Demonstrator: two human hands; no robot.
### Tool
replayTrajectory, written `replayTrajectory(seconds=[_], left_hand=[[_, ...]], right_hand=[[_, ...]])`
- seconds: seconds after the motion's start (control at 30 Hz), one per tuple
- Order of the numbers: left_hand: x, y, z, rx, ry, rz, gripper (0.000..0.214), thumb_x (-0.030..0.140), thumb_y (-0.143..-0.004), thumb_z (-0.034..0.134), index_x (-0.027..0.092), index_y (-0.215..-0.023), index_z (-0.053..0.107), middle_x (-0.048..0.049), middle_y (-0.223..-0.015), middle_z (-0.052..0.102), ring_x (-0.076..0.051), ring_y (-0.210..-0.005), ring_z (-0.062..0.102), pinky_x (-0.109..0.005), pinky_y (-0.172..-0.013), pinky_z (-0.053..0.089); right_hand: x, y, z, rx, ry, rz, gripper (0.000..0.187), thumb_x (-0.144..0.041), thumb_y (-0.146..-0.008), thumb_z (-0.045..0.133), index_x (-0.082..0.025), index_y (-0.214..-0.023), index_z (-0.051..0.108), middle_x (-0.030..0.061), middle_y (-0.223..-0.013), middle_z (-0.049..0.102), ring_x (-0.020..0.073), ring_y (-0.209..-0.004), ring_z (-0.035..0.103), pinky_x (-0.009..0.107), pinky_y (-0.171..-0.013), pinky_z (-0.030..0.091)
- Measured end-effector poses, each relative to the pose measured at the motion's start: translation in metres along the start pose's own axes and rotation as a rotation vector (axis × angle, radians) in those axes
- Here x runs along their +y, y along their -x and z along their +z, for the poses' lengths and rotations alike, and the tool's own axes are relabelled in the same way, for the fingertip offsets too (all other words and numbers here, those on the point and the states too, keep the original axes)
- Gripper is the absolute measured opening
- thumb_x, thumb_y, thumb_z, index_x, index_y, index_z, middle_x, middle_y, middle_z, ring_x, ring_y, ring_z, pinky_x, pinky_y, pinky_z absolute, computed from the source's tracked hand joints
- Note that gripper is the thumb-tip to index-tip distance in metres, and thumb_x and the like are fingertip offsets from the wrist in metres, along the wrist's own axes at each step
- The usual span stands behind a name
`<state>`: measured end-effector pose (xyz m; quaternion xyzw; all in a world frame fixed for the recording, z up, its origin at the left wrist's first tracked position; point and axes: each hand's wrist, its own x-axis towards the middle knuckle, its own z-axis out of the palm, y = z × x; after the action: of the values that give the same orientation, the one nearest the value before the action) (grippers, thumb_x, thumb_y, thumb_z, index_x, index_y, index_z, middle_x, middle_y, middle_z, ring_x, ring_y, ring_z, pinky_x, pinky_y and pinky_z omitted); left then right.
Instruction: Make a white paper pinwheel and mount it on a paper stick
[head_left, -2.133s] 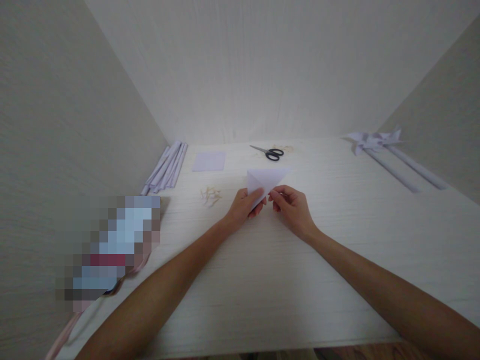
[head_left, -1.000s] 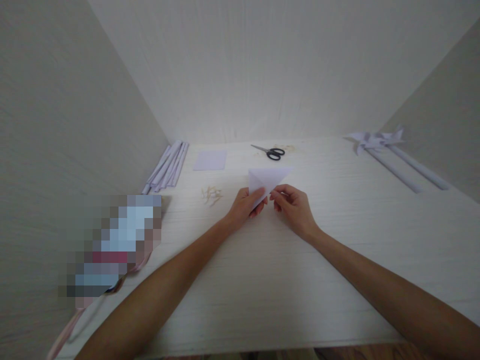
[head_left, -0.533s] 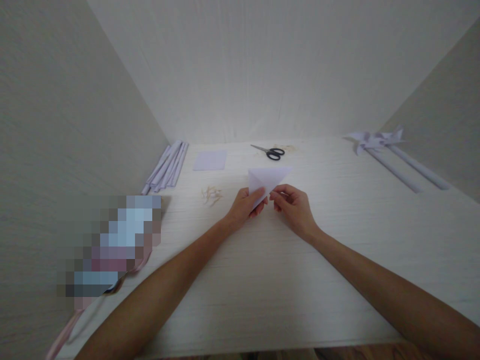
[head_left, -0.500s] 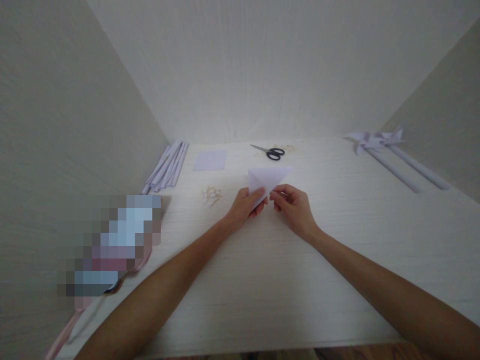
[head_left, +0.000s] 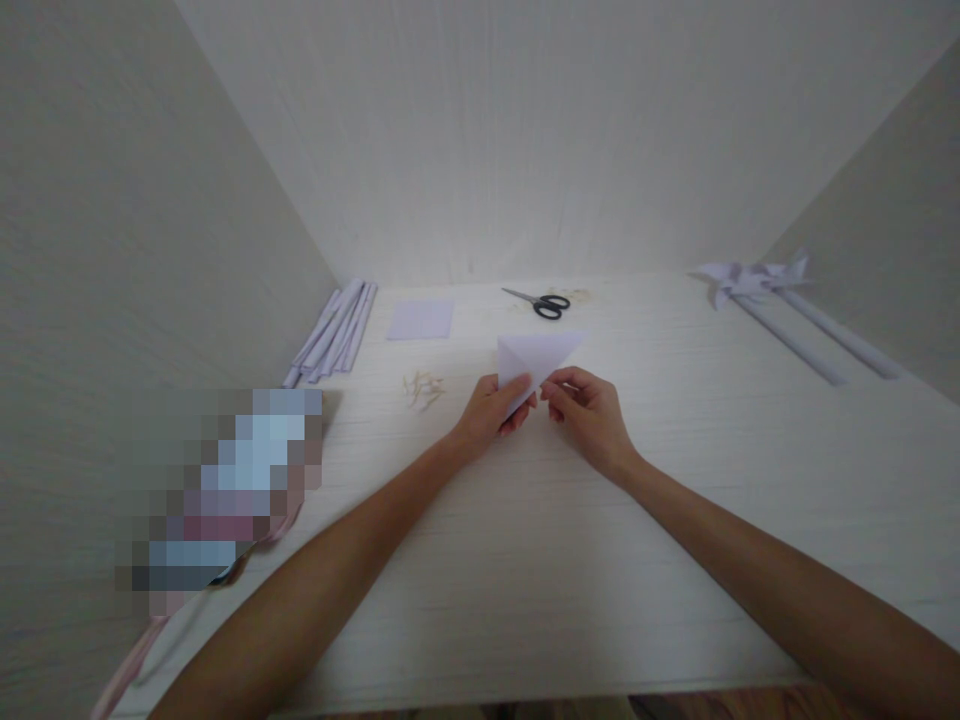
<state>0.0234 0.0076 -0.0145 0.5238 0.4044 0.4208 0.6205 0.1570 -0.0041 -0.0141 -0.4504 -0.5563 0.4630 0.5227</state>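
My left hand (head_left: 491,410) is closed on a folded sheet of white paper (head_left: 534,356), thumb pressed on its face and fingers behind. The paper shows a triangular shape with a crease, its long point directed to the right. Close to its lower right edge is my right hand (head_left: 589,415), fingers curled and thumb bent toward the index finger. Whether the right fingertips pinch the paper's edge or something small cannot be made out. Beyond the paper lie black-handled scissors (head_left: 546,303), partly spread.
Rolled paper sticks (head_left: 337,335) lie at the back left, beside a flat paper square (head_left: 420,319). Small thin tan pieces (head_left: 424,390) are scattered left of my hands. Two paper pinwheels (head_left: 750,280) on sticks lie at the back right. A blurred-out object (head_left: 240,480) sits at the left edge.
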Motion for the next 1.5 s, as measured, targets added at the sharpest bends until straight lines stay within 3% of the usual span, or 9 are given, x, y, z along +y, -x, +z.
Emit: replayTrajectory(seconds=[0.33, 0.53, 0.8, 1.1, 1.33, 1.5], left_hand=[[-0.0019, 0.0005, 0.0003, -0.029, 0.015, 0.031, 0.035, 0.041, -0.075, 0.044, 0.014, -0.056, 0.052, 0.0067, -0.034, 0.04, -0.002, -0.027, 0.03, -0.016, -0.03, 0.021], [-0.0009, 0.0003, 0.0001, 0.033, 0.027, 0.047, 0.036, 0.041, -0.076, 0.042, 0.013, -0.056, 0.052, 0.0069, -0.033, 0.039, -0.002, -0.026, 0.028, -0.016, -0.03, 0.02], [-0.0002, 0.0002, 0.0012, 0.018, 0.033, 0.04, 0.036, 0.042, -0.075, 0.043, 0.013, -0.056, 0.052, 0.0066, -0.033, 0.04, -0.002, -0.026, 0.029, -0.016, -0.03, 0.021], [-0.0013, 0.0003, 0.0009, 0.018, 0.006, 0.052, 0.036, 0.043, -0.076, 0.042, 0.014, -0.058, 0.053, 0.0068, -0.034, 0.041, -0.002, -0.026, 0.03, -0.016, -0.031, 0.023], [-0.001, 0.0023, 0.001, -0.021, -0.037, 0.082, 0.036, 0.043, -0.077, 0.041, 0.013, -0.061, 0.053, 0.0069, -0.036, 0.041, -0.002, -0.028, 0.031, -0.015, -0.032, 0.023], [0.002, 0.0051, 0.0034, -0.097, -0.114, 0.054, 0.037, 0.046, -0.075, 0.044, 0.013, -0.061, 0.053, 0.0058, -0.039, 0.044, -0.003, -0.029, 0.035, -0.016, -0.033, 0.026]], right_hand=[[-0.0009, 0.0009, -0.0016, -0.023, -0.082, 0.013, 0.008, -0.023, -0.067, 0.058, -0.017, -0.064, 0.053, -0.0055, -0.049, 0.049, 0.0055, -0.043, 0.041, 0.019, -0.042, 0.032], [-0.001, 0.0019, -0.0022, -0.008, -0.101, 0.012, 0.005, -0.019, -0.066, 0.057, -0.016, -0.063, 0.054, -0.0059, -0.049, 0.048, 0.0051, -0.043, 0.042, 0.019, -0.042, 0.031], [0.0011, 0.0004, -0.001, 0.012, -0.051, 0.025, 0.018, -0.03, -0.071, 0.056, -0.017, -0.06, 0.049, -0.0061, -0.044, 0.045, 0.0053, -0.041, 0.039, 0.018, -0.041, 0.03], [0.0034, -0.0012, -0.0015, 0.019, -0.022, 0.039, 0.015, -0.028, -0.071, 0.057, -0.017, -0.064, 0.05, -0.0062, -0.044, 0.047, 0.0054, -0.041, 0.041, 0.018, -0.04, 0.03], [0.0038, -0.0036, -0.0014, 0.02, -0.255, 0.055, 0.014, -0.029, -0.069, 0.059, -0.016, -0.069, 0.054, -0.0037, -0.059, 0.054, 0.0042, -0.043, 0.044, 0.018, -0.041, 0.032], [0.0058, -0.0038, -0.0009, 0.029, -0.205, 0.075, 0.024, -0.033, -0.069, 0.06, -0.016, -0.057, 0.049, -0.0054, -0.044, 0.047, 0.0042, -0.038, 0.038, 0.018, -0.038, 0.026]])
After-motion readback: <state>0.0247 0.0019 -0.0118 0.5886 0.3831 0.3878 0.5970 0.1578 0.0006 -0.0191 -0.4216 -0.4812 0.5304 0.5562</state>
